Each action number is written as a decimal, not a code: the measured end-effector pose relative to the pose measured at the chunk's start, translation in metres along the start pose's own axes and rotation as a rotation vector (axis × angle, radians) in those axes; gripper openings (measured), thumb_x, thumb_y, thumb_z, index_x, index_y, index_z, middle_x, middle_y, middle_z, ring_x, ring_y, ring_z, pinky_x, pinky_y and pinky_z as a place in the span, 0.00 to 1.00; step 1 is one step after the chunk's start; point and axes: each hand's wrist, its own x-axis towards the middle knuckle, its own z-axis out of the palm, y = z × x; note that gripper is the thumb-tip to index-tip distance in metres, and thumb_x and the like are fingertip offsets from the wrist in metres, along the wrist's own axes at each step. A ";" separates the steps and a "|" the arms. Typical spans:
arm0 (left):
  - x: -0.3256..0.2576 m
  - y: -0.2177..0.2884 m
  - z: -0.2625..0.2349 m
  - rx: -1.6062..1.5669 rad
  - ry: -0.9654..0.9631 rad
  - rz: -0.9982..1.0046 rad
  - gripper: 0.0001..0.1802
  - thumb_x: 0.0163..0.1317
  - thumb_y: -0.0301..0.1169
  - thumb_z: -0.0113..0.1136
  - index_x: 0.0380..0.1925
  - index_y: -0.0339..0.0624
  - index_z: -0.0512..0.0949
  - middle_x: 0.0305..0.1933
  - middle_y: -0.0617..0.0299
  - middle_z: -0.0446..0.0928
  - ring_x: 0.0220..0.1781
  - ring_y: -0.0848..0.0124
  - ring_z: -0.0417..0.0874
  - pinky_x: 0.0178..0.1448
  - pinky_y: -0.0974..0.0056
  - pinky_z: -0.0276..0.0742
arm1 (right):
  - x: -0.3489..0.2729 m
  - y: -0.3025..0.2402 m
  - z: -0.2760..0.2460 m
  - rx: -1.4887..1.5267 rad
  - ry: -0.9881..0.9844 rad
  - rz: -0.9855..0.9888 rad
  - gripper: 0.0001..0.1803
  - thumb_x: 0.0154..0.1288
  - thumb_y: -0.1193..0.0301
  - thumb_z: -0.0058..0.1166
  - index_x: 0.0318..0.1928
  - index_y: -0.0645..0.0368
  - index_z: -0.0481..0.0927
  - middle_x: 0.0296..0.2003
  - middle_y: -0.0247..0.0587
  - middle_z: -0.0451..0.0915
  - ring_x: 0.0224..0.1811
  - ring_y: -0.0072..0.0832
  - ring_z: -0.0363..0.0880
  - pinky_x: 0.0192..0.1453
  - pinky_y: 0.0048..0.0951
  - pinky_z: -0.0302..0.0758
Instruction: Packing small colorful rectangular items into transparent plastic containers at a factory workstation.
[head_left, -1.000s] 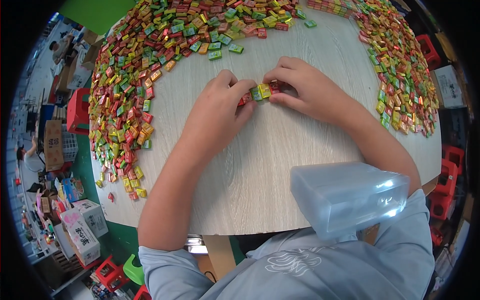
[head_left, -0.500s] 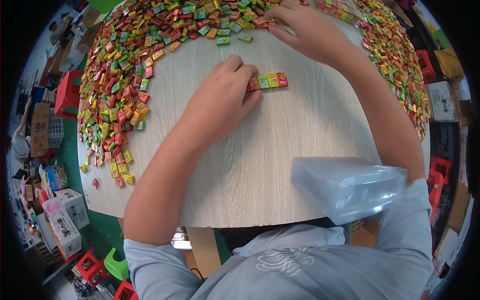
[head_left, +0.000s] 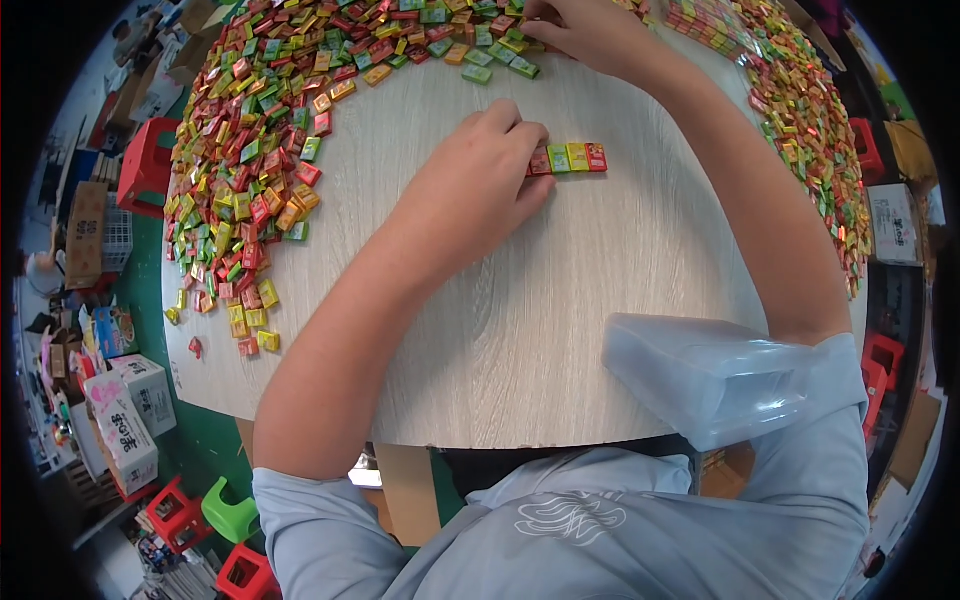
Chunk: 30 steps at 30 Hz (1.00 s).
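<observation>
Nearest the body, a clear, boxy plastic container point(head_left: 715, 375) rests at the edge of the round, pale wood-grain tabletop point(head_left: 560, 300). Further out, the left hand point(head_left: 475, 190) lies flat-curled, its fingertips touching the red end of a short row of small square wrapped candies point(head_left: 568, 158) (red, green, yellow, red), not closed around anything. Beyond it, the right hand point(head_left: 580, 30) reaches into the wide heap of mixed red, green, yellow and orange wrapped candies point(head_left: 260, 150); whether its grip is closed on a piece I cannot tell.
</observation>
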 end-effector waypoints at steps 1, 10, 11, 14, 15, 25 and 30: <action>-0.001 -0.001 0.000 0.000 0.005 -0.001 0.15 0.64 0.31 0.68 0.47 0.33 0.82 0.47 0.47 0.77 0.52 0.49 0.82 0.59 0.51 0.80 | 0.000 -0.003 -0.003 0.023 -0.046 -0.021 0.12 0.69 0.67 0.62 0.41 0.66 0.84 0.39 0.55 0.84 0.47 0.51 0.82 0.53 0.49 0.78; -0.001 0.001 0.000 -0.018 0.008 -0.010 0.17 0.63 0.31 0.69 0.49 0.33 0.82 0.47 0.48 0.77 0.53 0.49 0.82 0.60 0.51 0.80 | -0.033 -0.001 -0.003 0.033 0.116 -0.230 0.10 0.67 0.70 0.60 0.44 0.63 0.79 0.38 0.52 0.82 0.45 0.50 0.81 0.51 0.45 0.78; 0.001 0.001 0.002 -0.033 0.009 -0.014 0.17 0.63 0.31 0.69 0.49 0.33 0.82 0.47 0.48 0.77 0.53 0.49 0.82 0.60 0.51 0.80 | -0.042 0.000 -0.011 0.083 0.122 -0.170 0.11 0.67 0.70 0.61 0.46 0.63 0.79 0.40 0.52 0.81 0.46 0.50 0.81 0.52 0.44 0.78; 0.001 0.003 -0.003 -0.041 -0.012 -0.029 0.17 0.63 0.31 0.69 0.49 0.33 0.82 0.47 0.47 0.77 0.53 0.49 0.82 0.60 0.51 0.80 | -0.081 0.007 -0.022 0.294 -0.068 0.106 0.12 0.74 0.67 0.59 0.51 0.60 0.81 0.35 0.37 0.80 0.36 0.24 0.79 0.44 0.29 0.75; 0.002 0.003 -0.002 -0.047 -0.010 -0.024 0.17 0.63 0.31 0.69 0.49 0.33 0.82 0.47 0.47 0.77 0.53 0.49 0.82 0.60 0.51 0.80 | -0.095 0.011 -0.020 0.287 -0.069 0.109 0.12 0.74 0.67 0.59 0.51 0.60 0.81 0.35 0.37 0.80 0.36 0.24 0.79 0.44 0.29 0.75; 0.000 0.001 -0.003 -0.063 -0.015 -0.070 0.17 0.64 0.31 0.69 0.50 0.33 0.83 0.48 0.47 0.78 0.50 0.49 0.83 0.58 0.51 0.81 | -0.123 -0.009 -0.012 0.241 -0.173 0.184 0.10 0.75 0.67 0.58 0.47 0.61 0.81 0.27 0.39 0.79 0.30 0.25 0.74 0.37 0.30 0.72; 0.004 0.005 -0.002 -0.051 -0.011 -0.033 0.17 0.64 0.31 0.69 0.50 0.34 0.83 0.48 0.47 0.78 0.49 0.49 0.84 0.56 0.51 0.82 | -0.086 0.019 0.002 0.012 0.176 -0.033 0.12 0.76 0.67 0.52 0.51 0.57 0.82 0.39 0.48 0.86 0.42 0.46 0.85 0.48 0.45 0.79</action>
